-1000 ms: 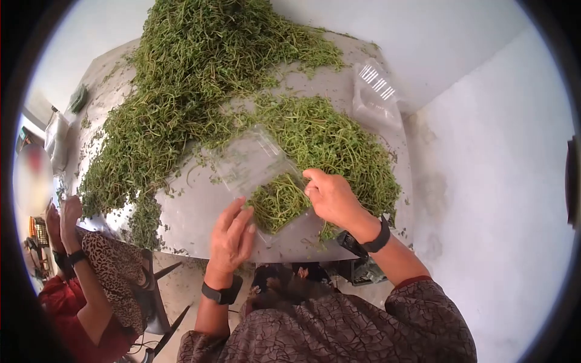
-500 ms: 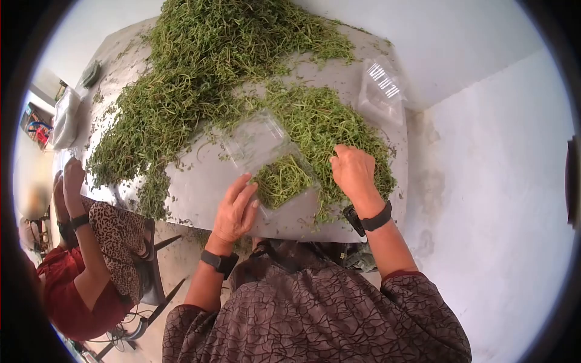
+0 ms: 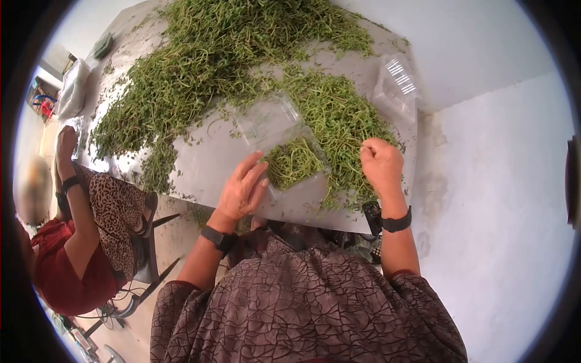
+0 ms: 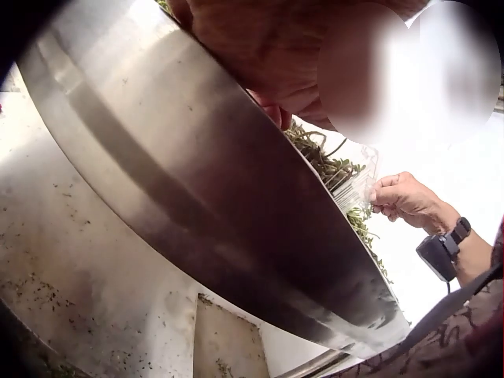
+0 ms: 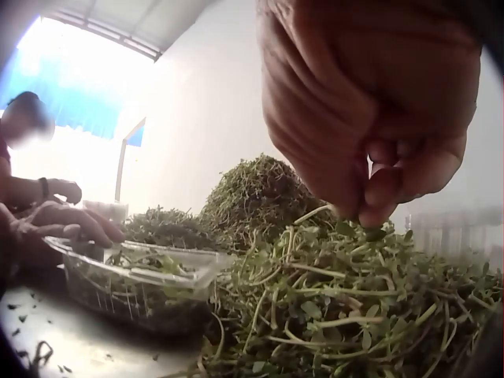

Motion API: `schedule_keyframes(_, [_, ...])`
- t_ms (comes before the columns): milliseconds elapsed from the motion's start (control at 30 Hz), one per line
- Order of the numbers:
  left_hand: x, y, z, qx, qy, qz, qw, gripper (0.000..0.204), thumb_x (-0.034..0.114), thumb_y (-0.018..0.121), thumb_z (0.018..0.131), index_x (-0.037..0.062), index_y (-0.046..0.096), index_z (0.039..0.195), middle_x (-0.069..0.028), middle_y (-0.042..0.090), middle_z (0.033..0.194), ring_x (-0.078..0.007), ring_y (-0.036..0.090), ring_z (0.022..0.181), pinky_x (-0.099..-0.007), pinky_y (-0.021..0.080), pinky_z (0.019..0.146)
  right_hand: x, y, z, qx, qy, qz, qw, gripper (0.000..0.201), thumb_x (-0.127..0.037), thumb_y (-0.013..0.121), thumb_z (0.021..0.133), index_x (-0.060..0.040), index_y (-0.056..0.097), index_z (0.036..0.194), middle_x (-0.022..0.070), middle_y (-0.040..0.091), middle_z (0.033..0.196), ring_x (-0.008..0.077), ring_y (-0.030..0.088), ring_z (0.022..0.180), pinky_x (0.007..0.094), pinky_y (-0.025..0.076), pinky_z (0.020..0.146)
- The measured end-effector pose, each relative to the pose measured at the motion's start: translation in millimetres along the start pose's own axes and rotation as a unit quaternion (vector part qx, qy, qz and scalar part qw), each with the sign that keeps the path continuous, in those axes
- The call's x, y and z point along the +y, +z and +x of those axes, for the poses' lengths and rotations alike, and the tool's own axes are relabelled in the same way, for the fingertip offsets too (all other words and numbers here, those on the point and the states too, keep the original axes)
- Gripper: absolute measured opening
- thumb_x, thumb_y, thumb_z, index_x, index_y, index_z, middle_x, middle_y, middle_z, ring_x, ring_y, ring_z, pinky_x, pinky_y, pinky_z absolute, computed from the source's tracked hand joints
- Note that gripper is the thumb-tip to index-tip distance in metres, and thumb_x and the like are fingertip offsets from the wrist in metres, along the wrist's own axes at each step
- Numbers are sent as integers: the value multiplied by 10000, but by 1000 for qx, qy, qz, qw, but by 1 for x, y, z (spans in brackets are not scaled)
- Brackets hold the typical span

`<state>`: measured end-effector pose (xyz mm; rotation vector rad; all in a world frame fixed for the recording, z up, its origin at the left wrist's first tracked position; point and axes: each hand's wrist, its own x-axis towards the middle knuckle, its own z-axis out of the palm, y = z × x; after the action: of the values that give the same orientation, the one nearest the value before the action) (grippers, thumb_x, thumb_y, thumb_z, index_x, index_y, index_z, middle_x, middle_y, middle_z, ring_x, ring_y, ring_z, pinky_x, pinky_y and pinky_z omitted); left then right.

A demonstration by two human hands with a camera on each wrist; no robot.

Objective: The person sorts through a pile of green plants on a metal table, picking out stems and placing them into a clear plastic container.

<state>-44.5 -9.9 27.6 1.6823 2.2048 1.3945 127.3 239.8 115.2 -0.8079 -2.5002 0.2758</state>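
A clear plastic clamshell box (image 3: 315, 181) lies on the metal table with its lid (image 3: 266, 124) folded back. Leafy green stems (image 3: 293, 162) fill its base. My left hand (image 3: 242, 187) rests at the box's left edge, fingers fairly straight; the right wrist view shows this hand (image 5: 75, 224) at the rim. Over the nearer heap of greens (image 3: 339, 115), my right hand (image 3: 384, 166) has its fingers curled. In the right wrist view, the thumb and fingertips of that hand (image 5: 370, 118) pinch a small green sprig (image 5: 375, 234) just above the heap.
A far larger mound of greens (image 3: 224, 54) spreads over the back and left of the table (image 3: 203, 163). Another clear plastic container (image 3: 396, 85) stands at the right edge, beside a white wall (image 3: 496, 181). A person in red (image 3: 72, 254) sits at the left.
My right hand has drawn away from the box to the right, over the nearer heap. My left hand has stayed at the box's edge. The head view has shifted.
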Motion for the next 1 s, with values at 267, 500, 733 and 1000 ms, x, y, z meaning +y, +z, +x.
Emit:
schedule_keyframes(267, [-1,-1,1,-6,-6,-31,999,343,67,596,871,20,560,1209,-198,516,1332,-394,561,1143,-439,490,935,-64,-11,-4,-147,154,331,919,81,-53,638,828,10,683,852,24,623,649,65,517,568,244,420,526])
schedule_keyframes(500, [0,-3,3,-5,-11,-45,999,368,68,610,861,16,551,1220,-197,525,1331,-398,555,1159,-446,488,944,-88,17,-12,-227,167,354,892,102,-75,643,837,-1,693,885,73,663,686,115,591,600,283,475,574])
schedule_keyframes(733, [5,-6,0,38,8,53,998,435,112,666,804,35,568,1220,-163,548,1323,-345,557,1140,-439,462,933,-38,1,-19,-190,147,277,930,117,-47,607,872,23,678,934,45,661,746,87,584,639,235,469,590])
schedule_keyframes(1000, [43,-2,18,-88,69,123,986,593,331,705,784,60,553,1289,-112,522,1371,-313,466,1243,-501,327,1043,-6,-10,-46,-209,178,264,925,135,-66,584,882,20,676,931,40,652,731,86,581,623,239,467,580])
